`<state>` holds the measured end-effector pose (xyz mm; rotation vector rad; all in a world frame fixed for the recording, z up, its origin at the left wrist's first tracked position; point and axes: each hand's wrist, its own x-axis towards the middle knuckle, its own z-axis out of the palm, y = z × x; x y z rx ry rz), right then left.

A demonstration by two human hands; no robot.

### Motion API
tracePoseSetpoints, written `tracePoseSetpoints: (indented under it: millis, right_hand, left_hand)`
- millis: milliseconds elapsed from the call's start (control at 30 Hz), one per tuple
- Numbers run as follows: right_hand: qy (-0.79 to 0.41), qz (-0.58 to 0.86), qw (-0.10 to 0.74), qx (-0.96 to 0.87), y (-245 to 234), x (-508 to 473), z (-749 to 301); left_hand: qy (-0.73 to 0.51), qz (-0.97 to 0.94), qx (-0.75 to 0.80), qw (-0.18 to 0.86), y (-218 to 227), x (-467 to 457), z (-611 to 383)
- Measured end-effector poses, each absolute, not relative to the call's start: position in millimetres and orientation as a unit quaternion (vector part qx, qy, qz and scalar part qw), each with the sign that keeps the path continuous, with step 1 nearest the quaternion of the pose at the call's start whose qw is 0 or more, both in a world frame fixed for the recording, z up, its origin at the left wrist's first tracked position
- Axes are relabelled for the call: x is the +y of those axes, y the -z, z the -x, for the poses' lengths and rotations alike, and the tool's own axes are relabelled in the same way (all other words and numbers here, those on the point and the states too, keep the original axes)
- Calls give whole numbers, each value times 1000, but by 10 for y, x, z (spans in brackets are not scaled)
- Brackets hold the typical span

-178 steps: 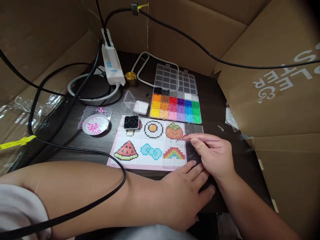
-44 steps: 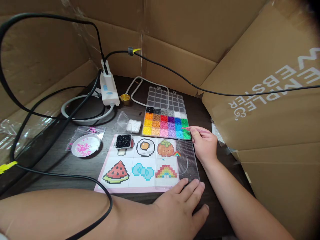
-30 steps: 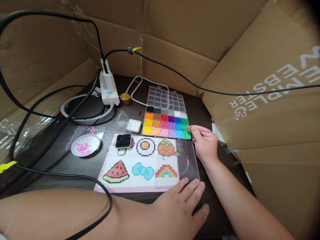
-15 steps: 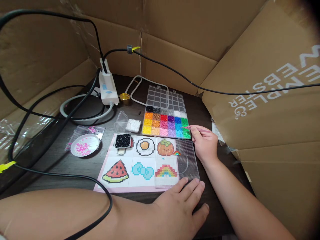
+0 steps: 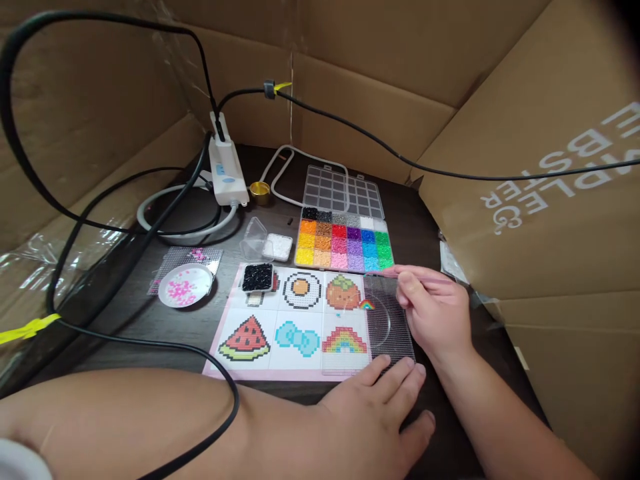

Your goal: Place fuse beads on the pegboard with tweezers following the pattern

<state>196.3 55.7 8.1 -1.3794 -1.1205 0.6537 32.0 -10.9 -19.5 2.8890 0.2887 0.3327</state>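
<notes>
My right hand [image 5: 435, 310] pinches pink tweezers [image 5: 423, 278] above the upper right part of a clear pegboard [image 5: 393, 313]. The tweezer tips point left, just below the bead box; whether they grip a bead is too small to tell. My left hand [image 5: 383, 407] lies with fingers spread, fingertips on the pegboard's lower edge. The pegboard partly covers a pattern sheet [image 5: 273, 363] printed with a watermelon, a bow, a rainbow, an egg and an orange fruit. Behind it stands an open bead box [image 5: 345, 243] with beads sorted by colour.
A small case of black beads [image 5: 258, 277] sits on the sheet, and a case of white beads [image 5: 277, 247] behind it. Left are a white dish of pink beads [image 5: 185, 285], another pegboard [image 5: 210, 260] and a power strip [image 5: 227, 167]. A black cable [image 5: 223, 373] crosses my left forearm.
My right hand has drawn the tweezers back from the blue and green bead compartments toward me, over the pegboard. My left hand keeps its place on the board. The view has shifted slightly.
</notes>
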Motion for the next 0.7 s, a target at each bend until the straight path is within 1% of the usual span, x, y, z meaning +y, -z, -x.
tracePoseSetpoints:
  millis: [100, 267, 433, 700]
  right_hand:
    - [-320, 576, 534, -530, -172, 434, -1898]
    - [-323, 547, 465, -616, -296, 377, -1806]
    - [-308, 526, 453, -650, -261, 392, -1764]
    - [-297, 528, 447, -659, -225, 408, -1774]
  left_hand:
    - [-113, -982, 99, 115, 193, -109, -320]
    - [-92, -983, 100, 121, 159, -105, -320]
    - [-71, -984, 95, 132, 129, -98, -319]
    - [-77, -982, 97, 146, 112, -102, -319]
